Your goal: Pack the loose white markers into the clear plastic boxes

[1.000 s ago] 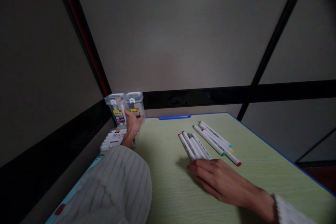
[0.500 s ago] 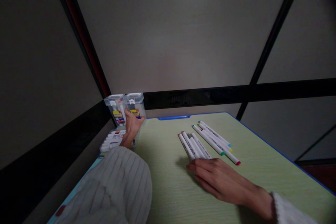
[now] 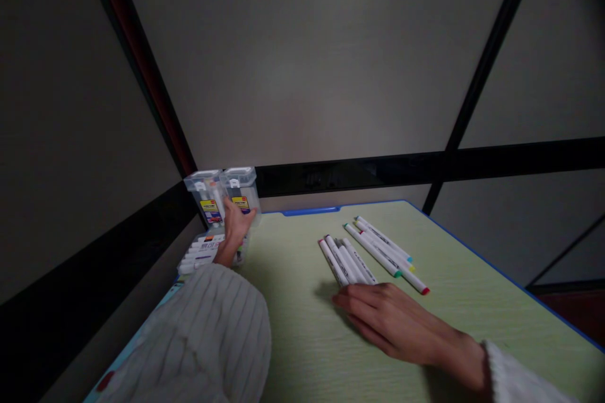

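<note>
My left hand [image 3: 235, 228] reaches to the far left corner of the green table [image 3: 302, 327] and grips a clear plastic marker box [image 3: 242, 190] that stands upright beside a second clear box [image 3: 207, 194]. My right hand [image 3: 385, 321] lies flat on the table with fingers stretched out, its fingertips touching the near ends of a group of white markers [image 3: 345, 260]. Further right lies another group of white markers [image 3: 385, 252] with coloured tips. Both arms wear a ribbed white sleeve [image 3: 203, 334].
An open tray of white markers [image 3: 203, 250] lies at the table's left edge below the boxes. The table has a blue rim [image 3: 312, 210] and stands against grey wall panels with black frames.
Almost nothing has moved: both hands keep their places, and the view has shifted slightly.
</note>
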`<state>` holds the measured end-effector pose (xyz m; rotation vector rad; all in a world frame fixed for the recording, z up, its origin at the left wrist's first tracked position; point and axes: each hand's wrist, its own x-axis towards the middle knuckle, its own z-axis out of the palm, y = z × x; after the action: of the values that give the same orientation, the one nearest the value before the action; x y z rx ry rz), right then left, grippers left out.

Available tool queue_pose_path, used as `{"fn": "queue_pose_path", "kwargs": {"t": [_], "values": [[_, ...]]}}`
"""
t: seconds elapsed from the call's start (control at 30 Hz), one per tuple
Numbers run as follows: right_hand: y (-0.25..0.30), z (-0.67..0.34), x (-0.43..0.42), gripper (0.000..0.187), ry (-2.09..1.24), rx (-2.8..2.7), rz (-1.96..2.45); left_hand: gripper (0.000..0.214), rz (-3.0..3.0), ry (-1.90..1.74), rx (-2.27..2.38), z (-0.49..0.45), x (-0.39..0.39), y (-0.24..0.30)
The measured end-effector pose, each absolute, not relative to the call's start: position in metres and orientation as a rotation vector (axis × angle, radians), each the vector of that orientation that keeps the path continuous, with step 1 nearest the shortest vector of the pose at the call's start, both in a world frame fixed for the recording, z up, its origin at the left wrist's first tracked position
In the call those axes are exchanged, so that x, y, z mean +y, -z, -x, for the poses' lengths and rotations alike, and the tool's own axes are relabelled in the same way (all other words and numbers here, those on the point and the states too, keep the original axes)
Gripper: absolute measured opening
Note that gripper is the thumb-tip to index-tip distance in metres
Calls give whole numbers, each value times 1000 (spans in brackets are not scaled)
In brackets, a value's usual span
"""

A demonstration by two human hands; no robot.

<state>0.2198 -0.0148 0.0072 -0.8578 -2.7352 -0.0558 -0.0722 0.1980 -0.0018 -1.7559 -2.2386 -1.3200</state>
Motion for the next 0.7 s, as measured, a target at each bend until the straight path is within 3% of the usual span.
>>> {"fn": "queue_pose_path", "kwargs": {"t": [0.7], "values": [[-10,-219,-15,24,-2,-2763,921,72,1906,1152,-2247,37,164,-5]]}}
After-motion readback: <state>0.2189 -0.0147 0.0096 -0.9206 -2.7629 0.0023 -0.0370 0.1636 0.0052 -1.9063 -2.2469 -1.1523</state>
